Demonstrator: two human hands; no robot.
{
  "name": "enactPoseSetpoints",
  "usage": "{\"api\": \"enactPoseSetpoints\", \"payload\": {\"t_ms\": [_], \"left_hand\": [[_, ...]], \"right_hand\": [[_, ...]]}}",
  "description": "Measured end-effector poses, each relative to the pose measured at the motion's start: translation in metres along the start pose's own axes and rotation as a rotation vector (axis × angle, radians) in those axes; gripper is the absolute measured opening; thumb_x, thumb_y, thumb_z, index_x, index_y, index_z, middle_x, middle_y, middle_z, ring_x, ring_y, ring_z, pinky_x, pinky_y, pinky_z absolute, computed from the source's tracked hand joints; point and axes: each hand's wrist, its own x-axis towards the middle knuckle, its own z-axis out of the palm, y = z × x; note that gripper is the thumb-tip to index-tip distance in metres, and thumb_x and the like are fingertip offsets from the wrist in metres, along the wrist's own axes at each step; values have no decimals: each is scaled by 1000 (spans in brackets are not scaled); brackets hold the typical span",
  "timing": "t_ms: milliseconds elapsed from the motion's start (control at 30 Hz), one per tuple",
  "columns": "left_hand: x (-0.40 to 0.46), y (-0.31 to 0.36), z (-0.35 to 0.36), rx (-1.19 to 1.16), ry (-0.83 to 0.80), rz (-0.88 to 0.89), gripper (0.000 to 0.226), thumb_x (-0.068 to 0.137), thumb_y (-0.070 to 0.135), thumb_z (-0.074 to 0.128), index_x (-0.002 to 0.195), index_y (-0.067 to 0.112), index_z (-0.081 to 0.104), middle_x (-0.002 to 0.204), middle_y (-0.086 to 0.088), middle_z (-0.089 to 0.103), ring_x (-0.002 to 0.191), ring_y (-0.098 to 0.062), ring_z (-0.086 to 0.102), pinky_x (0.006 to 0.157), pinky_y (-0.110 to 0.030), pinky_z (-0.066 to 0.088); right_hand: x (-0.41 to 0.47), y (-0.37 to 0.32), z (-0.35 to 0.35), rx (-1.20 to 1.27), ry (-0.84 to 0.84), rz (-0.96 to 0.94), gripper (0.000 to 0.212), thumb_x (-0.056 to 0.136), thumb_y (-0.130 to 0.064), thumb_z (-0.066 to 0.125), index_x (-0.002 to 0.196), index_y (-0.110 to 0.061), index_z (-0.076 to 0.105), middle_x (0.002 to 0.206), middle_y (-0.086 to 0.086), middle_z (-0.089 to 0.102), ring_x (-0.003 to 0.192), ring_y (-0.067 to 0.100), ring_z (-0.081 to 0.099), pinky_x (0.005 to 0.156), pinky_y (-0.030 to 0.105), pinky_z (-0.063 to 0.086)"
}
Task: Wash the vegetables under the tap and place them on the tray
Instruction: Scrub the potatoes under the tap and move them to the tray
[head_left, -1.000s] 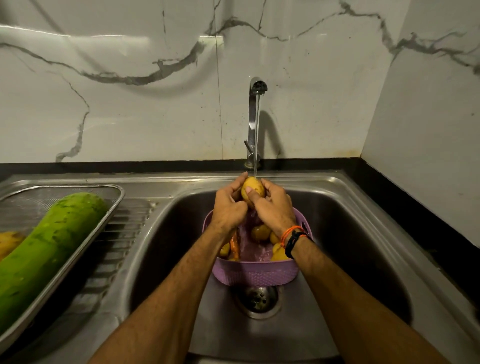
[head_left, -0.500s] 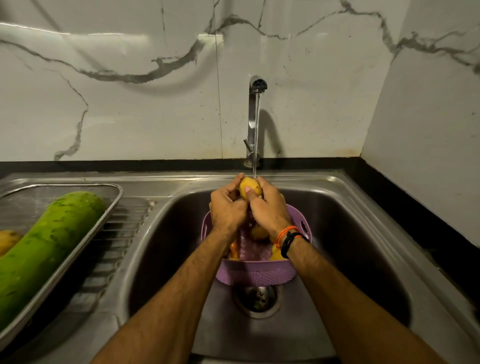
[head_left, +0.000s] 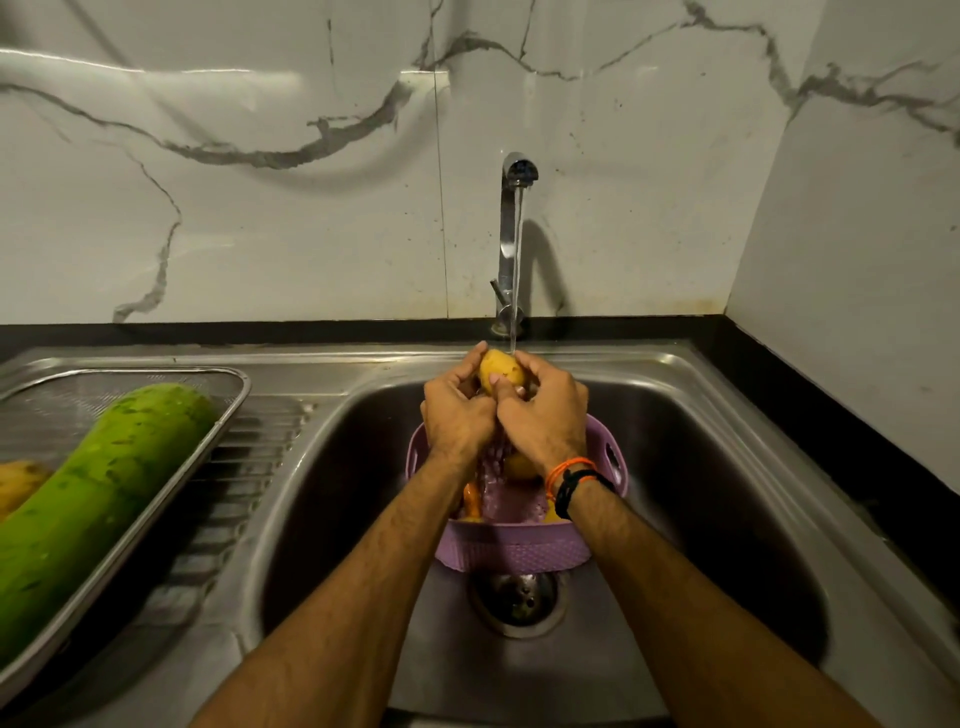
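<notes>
Both my hands hold one yellow potato (head_left: 500, 370) under the stream from the steel tap (head_left: 511, 228). My left hand (head_left: 457, 410) grips it from the left and my right hand (head_left: 545, 415) from the right, thumb across its front. Below them a purple plastic basket (head_left: 511, 548) stands in the sink basin (head_left: 717, 467), with more potatoes (head_left: 519, 465) and an orange carrot (head_left: 471, 501) partly hidden by my wrists. On the draining board at the left, a steel mesh tray (head_left: 228, 415) carries a long green gourd (head_left: 98, 493) and a yellow vegetable (head_left: 18, 486).
The sink drain (head_left: 514, 597) lies just in front of the basket. A ribbed draining board (head_left: 244, 467) runs between tray and basin. A black counter edge (head_left: 831, 431) and marble wall close off the right and back.
My hands have lifted the potato slightly toward the tap and kept turning it in the water. The basket and the tray have not moved.
</notes>
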Motion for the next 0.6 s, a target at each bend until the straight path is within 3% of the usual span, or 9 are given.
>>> {"api": "enactPoseSetpoints", "payload": {"t_ms": [100,133,233,333,433,533,600], "left_hand": [[0,1,-1,96,-47,62,61,82,1,74,138,16,55,131,-7,64,103,-5,61,85,-14,54],[0,1,-1,100,-38,53,62,84,2,73,141,15,52,131,-8,64,103,-5,62,85,-14,54],[-1,3,0,16,-36,-36,66,86,-1,70,145,10,45,133,-12,63,119,-18,61,99,-37,53],[-1,4,0,18,-102,-37,61,84,-14,61,140,8,51,131,-12,62,119,-22,61,100,-43,53],[-1,5,-1,19,-125,-21,61,86,-13,60,141,10,50,135,-12,59,120,-22,59,100,-44,52],[-2,3,-3,111,-131,53,62,85,4,72,143,13,50,140,-9,56,128,-22,54,104,-42,49],[-2,4,-5,139,-122,75,63,84,4,73,142,13,52,140,-9,57,126,-20,56,104,-37,50]], "right_hand": [[3,2,-1,0,-2,-17,45,85,-32,73,127,-21,64,122,5,65,113,21,58,100,34,50],[4,3,-2,28,12,-9,42,83,-32,75,123,-21,67,116,2,68,107,17,62,95,31,52],[3,5,-4,120,44,31,28,84,-30,75,110,-18,73,94,-6,71,86,4,65,75,14,53],[3,6,-8,163,48,77,17,89,-36,69,95,-21,74,77,-13,67,74,-4,61,59,5,45],[4,6,-5,127,36,75,19,91,-40,66,93,-23,72,82,-9,68,85,8,66,71,17,50],[3,4,-1,-1,-3,14,48,86,-43,70,128,-20,61,122,5,65,116,21,59,100,33,48],[1,1,-2,-8,-25,-19,61,87,-37,71,142,-20,49,138,6,56,125,21,52,108,37,44]]}}
